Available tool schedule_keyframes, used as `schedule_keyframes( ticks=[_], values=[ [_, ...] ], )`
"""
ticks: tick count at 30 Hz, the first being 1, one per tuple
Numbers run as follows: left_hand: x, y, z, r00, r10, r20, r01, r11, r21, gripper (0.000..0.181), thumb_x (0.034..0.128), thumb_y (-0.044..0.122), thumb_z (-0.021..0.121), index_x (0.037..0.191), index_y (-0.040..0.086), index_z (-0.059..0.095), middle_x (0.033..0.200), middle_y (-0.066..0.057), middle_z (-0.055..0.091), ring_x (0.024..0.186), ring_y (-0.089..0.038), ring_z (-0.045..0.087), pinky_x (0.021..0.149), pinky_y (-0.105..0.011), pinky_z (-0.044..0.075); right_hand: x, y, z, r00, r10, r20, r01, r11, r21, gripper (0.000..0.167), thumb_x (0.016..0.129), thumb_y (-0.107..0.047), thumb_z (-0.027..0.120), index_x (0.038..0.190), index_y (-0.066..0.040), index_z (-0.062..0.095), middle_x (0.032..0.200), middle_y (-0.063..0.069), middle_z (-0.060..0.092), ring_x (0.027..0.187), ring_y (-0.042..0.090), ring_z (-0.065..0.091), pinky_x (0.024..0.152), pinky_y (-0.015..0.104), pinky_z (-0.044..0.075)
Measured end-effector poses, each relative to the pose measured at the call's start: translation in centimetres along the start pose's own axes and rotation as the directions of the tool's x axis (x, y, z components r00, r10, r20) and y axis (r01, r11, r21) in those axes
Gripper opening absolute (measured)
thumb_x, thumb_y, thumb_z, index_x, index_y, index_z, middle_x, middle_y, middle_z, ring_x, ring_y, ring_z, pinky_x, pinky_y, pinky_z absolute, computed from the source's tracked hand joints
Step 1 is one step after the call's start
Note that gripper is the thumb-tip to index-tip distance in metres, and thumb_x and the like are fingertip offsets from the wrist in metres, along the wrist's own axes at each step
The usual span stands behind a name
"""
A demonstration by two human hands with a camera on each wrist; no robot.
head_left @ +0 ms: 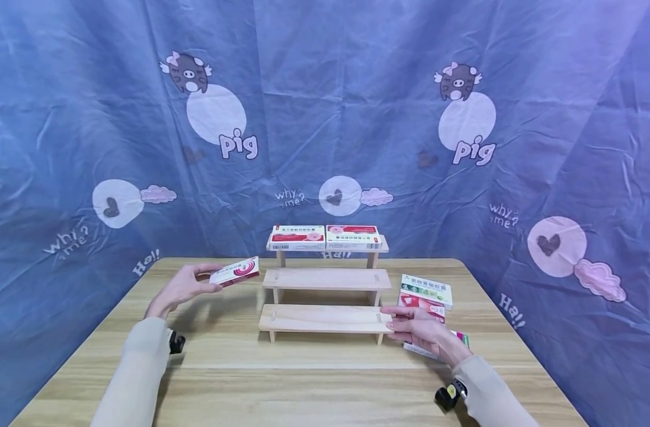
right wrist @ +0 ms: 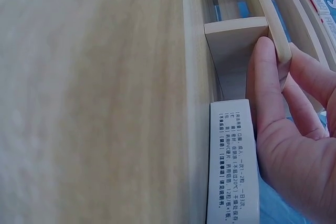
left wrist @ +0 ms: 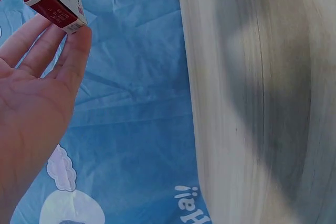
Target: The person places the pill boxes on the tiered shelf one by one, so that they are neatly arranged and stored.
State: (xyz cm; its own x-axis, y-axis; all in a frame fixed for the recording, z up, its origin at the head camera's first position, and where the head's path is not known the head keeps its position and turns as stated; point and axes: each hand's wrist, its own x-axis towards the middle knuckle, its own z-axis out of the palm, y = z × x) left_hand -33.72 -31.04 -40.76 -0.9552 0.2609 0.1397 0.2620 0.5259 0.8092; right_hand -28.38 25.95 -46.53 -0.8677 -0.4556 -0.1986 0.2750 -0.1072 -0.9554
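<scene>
My left hand (head_left: 181,289) holds a white and red medicine box (head_left: 235,271) in the air, left of a three-step wooden display stand (head_left: 325,279). In the left wrist view the same box (left wrist: 58,3) shows its dark red end, partly cut off by the frame. At the lowest step's right end, my right hand (head_left: 423,332) pinches the board between thumb and fingers. The right wrist view shows those fingers (right wrist: 269,87) on the rounded board edge, with a white printed box (right wrist: 233,161) just below them. Two red and white medicine boxes (head_left: 297,237) lie side by side on the top step.
Right of the stand lie a green and white box (head_left: 427,290), a red box (head_left: 434,307) and another box (head_left: 462,338) partly hidden by the right hand. A blue printed curtain (head_left: 335,118) hangs behind the wooden table (head_left: 303,391).
</scene>
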Motion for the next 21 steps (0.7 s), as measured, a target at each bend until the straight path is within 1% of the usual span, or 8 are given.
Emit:
schedule_keyframes(
  ticks=[4, 9, 13, 17, 21],
  values=[
    [0.1, 0.3, 0.2, 1.000, -0.002, 0.006, 0.002, 1.000, -0.028, 0.066, 0.0800, 0.017, 0.079, 0.136, -0.004, 0.052, 0.124, -0.024, 0.062, 0.104, -0.023, 0.061, 0.083, -0.019, 0.050, 0.0, 0.0, 0.0, 1.000, -0.003, -0.001, 0.003, 1.000, -0.002, 0.048, 0.094, 0.004, 0.056, 0.141, 0.006, 0.046, 0.117, 0.010, 0.066, 0.102, 0.018, 0.068, 0.093, 0.036, 0.056],
    [0.1, 0.9, 0.6, 0.999, -0.002, 0.035, 0.005, 0.997, -0.074, 0.068, 0.0790, 0.015, 0.079, 0.137, -0.004, 0.051, 0.128, -0.027, 0.060, 0.110, -0.027, 0.060, 0.085, -0.018, 0.051, 0.0, 0.2, 0.0, 1.000, -0.001, 0.002, 0.001, 1.000, -0.007, 0.048, 0.094, 0.005, 0.055, 0.141, 0.006, 0.045, 0.117, 0.010, 0.066, 0.102, 0.019, 0.068, 0.092, 0.034, 0.057],
    [0.2, 1.5, 0.9, 0.998, 0.010, 0.055, -0.007, 0.998, -0.058, 0.068, 0.0793, 0.016, 0.079, 0.137, -0.005, 0.051, 0.129, -0.027, 0.060, 0.111, -0.027, 0.060, 0.085, -0.018, 0.050, 0.0, 0.2, -0.1, 1.000, -0.005, 0.001, 0.005, 1.000, -0.004, 0.048, 0.094, 0.005, 0.056, 0.141, 0.007, 0.045, 0.117, 0.010, 0.066, 0.103, 0.019, 0.068, 0.093, 0.035, 0.056],
    [0.6, 1.9, 1.4, 0.997, 0.027, 0.066, -0.025, 0.999, -0.034, 0.067, 0.0789, 0.017, 0.080, 0.137, -0.002, 0.052, 0.129, -0.023, 0.061, 0.110, -0.026, 0.060, 0.086, -0.019, 0.050, 0.0, 0.0, 0.0, 1.000, -0.006, 0.003, 0.006, 1.000, -0.001, 0.047, 0.094, 0.004, 0.056, 0.140, 0.006, 0.047, 0.117, 0.010, 0.066, 0.103, 0.018, 0.068, 0.094, 0.037, 0.056],
    [0.9, 2.3, 1.8, 0.996, 0.043, 0.081, -0.038, 0.997, -0.060, 0.066, 0.0776, 0.014, 0.080, 0.136, -0.003, 0.053, 0.129, -0.024, 0.060, 0.112, -0.031, 0.059, 0.088, -0.019, 0.050, -0.1, 0.0, 0.1, 1.000, 0.000, 0.008, 0.000, 1.000, 0.001, 0.046, 0.094, 0.004, 0.056, 0.140, 0.006, 0.047, 0.117, 0.010, 0.066, 0.103, 0.018, 0.068, 0.095, 0.037, 0.055]
  ],
)
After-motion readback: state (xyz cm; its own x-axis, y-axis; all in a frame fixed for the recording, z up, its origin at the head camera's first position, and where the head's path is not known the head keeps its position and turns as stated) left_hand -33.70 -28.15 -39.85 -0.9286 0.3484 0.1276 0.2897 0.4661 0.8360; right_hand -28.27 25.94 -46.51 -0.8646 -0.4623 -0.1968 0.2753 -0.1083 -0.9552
